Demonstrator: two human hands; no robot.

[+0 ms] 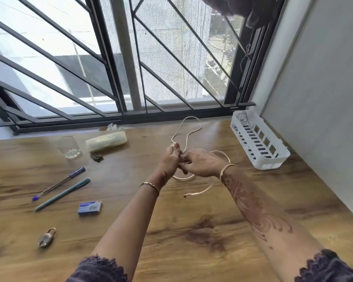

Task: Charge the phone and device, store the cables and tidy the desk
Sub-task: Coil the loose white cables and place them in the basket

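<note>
Cream-coloured cable (192,117), thin and limp, is held over the wooden desk (192,220), one loop springing up beyond the hands and its loose end lying on the wood. The left hand (170,159) and right hand (202,164) are close together, both gripping it. It looks light and floppy, so it is probably best pinched at the gathered turns.

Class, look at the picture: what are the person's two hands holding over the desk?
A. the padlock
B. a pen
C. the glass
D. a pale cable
D: the left hand and the right hand meet with fingers curled round the cable, whose loops trail away over the desk.
</note>
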